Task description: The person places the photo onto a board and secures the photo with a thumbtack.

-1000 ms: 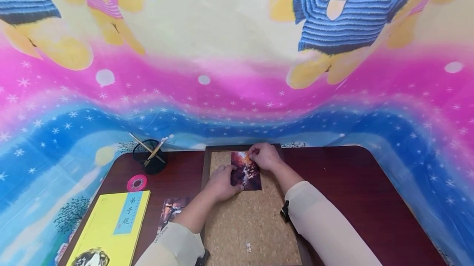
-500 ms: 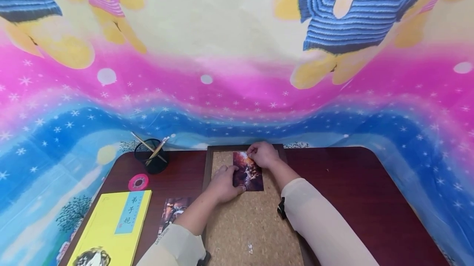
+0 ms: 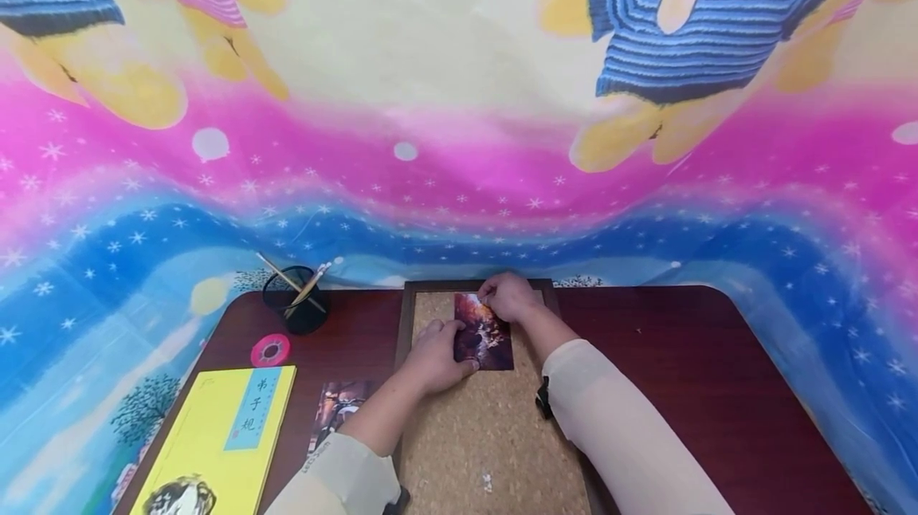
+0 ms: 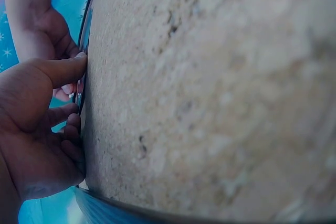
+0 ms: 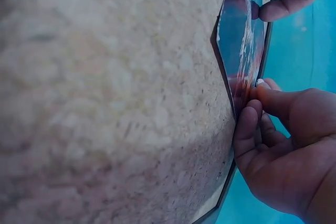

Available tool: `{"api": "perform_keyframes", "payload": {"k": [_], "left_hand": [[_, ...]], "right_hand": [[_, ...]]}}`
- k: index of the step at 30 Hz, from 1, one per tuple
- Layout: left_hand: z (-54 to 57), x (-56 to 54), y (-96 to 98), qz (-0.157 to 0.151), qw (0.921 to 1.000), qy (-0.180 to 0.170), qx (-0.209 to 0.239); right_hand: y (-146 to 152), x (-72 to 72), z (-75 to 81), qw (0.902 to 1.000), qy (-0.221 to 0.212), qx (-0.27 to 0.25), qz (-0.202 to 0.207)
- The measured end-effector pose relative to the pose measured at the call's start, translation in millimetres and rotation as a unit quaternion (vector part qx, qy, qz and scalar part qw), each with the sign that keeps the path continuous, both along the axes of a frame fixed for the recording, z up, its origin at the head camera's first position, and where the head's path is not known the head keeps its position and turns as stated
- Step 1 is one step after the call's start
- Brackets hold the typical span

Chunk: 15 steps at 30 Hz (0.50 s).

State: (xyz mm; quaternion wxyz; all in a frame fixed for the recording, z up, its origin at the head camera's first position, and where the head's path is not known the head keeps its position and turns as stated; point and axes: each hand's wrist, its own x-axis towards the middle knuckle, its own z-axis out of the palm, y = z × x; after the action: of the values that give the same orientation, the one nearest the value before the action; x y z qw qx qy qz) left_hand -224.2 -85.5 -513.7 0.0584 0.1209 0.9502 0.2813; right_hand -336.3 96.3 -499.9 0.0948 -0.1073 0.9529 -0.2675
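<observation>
A small photo print (image 3: 488, 333) in dark red and orange tones lies on the upper part of a framed corkboard (image 3: 495, 427). My left hand (image 3: 433, 357) rests at its left side, forefinger on the left edge and thumb on the lower edge, spread apart. At the photo's top, my right hand (image 3: 511, 298) pinches a tiny white thing, apparently a pushpin (image 5: 260, 82), between thumb and curled forefinger. The pin's point is hidden. Seen from the right wrist, the photo's near corner stands slightly off the cork.
Several small whitish bits (image 3: 488, 483) lie low on the corkboard. Left of it are a second photo (image 3: 337, 411), a yellow book (image 3: 215, 435), a pink tape roll (image 3: 270, 351) and a black mesh pen cup (image 3: 304, 314). A printed curtain (image 3: 459, 180) hangs behind the table.
The whole scene has shifted slightly right in the head view. Against the photo, the right hand has edged slightly left along the top; the left hand keeps its place.
</observation>
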Motion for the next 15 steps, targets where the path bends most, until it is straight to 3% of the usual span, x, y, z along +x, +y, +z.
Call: {"api": "perform_keyframes", "payload": {"k": [15], "left_hand": [[-3.4,-2.6,-1.0,0.004,1.0000,-0.006,-0.003]], "right_hand": [[-5.3,-6.4,3.4,0.9996,-0.021,0.018,0.010]]}}
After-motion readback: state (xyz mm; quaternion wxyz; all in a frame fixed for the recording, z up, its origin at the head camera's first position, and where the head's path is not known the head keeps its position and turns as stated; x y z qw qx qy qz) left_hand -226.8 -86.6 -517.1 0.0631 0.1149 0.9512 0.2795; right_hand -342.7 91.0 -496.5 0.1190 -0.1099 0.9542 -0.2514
